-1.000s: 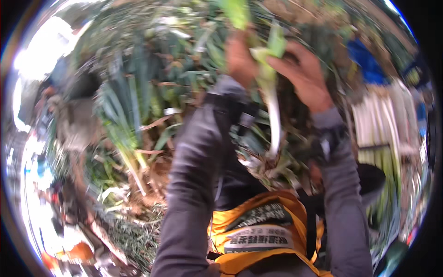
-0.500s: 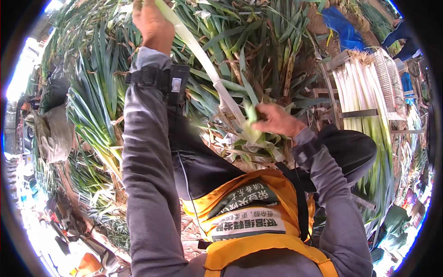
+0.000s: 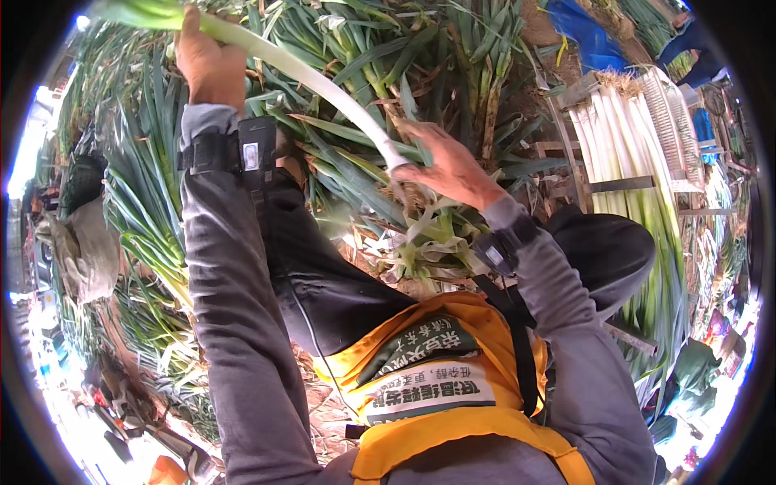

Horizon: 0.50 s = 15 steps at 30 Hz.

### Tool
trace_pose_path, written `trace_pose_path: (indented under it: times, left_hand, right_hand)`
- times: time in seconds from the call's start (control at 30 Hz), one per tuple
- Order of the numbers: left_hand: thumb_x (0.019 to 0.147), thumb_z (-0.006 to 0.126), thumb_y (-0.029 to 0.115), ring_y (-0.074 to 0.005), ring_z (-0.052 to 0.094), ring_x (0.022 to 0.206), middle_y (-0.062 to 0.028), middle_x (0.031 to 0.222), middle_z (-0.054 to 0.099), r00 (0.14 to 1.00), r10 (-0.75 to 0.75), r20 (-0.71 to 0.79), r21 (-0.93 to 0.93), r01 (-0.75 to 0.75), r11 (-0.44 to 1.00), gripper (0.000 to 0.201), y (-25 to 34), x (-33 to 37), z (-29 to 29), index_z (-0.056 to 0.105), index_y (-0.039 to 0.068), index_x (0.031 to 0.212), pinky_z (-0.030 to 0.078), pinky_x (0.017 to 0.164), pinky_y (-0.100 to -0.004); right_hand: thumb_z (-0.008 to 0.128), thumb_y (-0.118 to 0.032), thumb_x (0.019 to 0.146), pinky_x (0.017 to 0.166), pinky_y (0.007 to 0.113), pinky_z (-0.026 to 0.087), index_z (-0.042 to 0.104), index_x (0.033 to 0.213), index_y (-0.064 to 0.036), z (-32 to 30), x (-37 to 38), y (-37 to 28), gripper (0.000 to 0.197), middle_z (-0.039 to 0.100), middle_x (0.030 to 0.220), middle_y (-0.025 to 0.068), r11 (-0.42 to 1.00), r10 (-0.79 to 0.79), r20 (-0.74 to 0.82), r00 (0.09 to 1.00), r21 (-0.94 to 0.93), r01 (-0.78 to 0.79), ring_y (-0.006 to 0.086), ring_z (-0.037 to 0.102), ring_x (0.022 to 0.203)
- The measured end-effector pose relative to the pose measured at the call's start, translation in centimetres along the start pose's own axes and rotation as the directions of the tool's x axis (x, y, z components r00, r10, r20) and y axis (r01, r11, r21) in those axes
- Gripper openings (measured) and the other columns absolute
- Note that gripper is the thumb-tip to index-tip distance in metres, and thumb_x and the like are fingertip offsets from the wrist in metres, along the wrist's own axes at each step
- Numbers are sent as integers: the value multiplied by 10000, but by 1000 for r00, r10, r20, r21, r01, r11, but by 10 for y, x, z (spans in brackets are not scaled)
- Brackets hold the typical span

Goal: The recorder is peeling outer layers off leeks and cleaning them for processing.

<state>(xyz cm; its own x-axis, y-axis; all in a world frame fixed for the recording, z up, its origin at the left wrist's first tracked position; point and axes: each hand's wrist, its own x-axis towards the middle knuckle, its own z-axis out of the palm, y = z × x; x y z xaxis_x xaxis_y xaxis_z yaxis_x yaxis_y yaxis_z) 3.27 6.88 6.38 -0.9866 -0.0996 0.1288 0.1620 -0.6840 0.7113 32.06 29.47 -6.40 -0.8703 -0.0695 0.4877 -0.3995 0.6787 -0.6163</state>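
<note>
A long green onion (image 3: 311, 79) slants across the upper middle, its white shaft bare and smooth. My left hand (image 3: 212, 69) is closed around it near the green top, at the upper left. At the other end, my right hand (image 3: 449, 166) has its fingers stretched out and its thumb against the lower white shaft, close to the roots (image 3: 400, 192). Peeled skins (image 3: 440, 242) lie heaped just below that hand. Unpeeled green onions (image 3: 356, 56) with long leaves spread out beneath and beyond both hands.
To the right, a low metal rack (image 3: 578, 153) holds a bundle of white-shafted green onions (image 3: 626, 145), roots away from me. Another leafy pile (image 3: 149, 218) lies left, beside a grey-brown sack (image 3: 93, 255). Blue plastic sheeting (image 3: 586, 32) is at the far right. My bent knee (image 3: 610, 250) is near the rack.
My left hand has moved left with the green onion, which now lies at a flatter slant. My right hand has risen to its lower end and let go of the stripped skin.
</note>
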Motion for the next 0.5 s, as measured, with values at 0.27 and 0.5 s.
trace_pose_path:
  times: [0.27,0.5]
  left_hand:
    - [1013,496,244,-242,539,856,-111,911,518,988,-42,151,17,40,999,238,25,39,-70,464,13,1056,523,773,-396]
    - [874,585,123,-179,605,805,-81,892,653,948,4,318,538,-184,823,167,1,5,-73,626,-19,952,490,777,-292]
  right_hand:
    - [711,-158,902,783,240,542,499,1280,18,-13,-18,-35,468,630,985,50,482,371,564,738,562,-672,128,645,910]
    - [666,-108,931,805,288,534,466,1290,2,-15,14,-84,425,620,1028,71,224,183,418,890,864,-452,126,628,919]
